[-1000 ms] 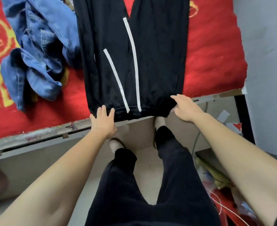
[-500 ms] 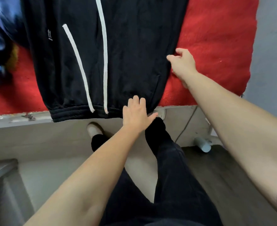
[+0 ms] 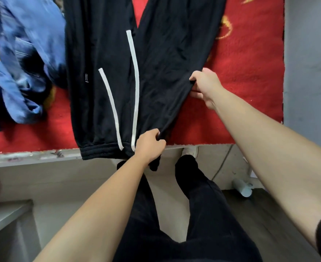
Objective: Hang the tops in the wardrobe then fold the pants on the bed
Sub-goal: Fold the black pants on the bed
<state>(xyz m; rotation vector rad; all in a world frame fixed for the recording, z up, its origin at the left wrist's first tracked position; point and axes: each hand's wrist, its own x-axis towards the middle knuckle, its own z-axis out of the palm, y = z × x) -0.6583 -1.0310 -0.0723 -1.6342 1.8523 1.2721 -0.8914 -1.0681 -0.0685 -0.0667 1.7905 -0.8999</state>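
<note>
Black pants (image 3: 103,76) lie flat on the red blanket (image 3: 241,76) covering the bed (image 3: 33,157), waistband at the near edge, two white drawstrings (image 3: 135,87) running up the front. My left hand (image 3: 149,144) grips the waistband's right corner, fingers curled into the cloth. My right hand (image 3: 205,86) pinches the right side seam farther up. Blue jeans (image 3: 19,59) sit crumpled just left of the pants.

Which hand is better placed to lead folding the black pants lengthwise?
Probably the right hand: it pinches the black pants at their outer edge, up the leg. The left hand only grips the waistband corner by the bed edge.
</note>
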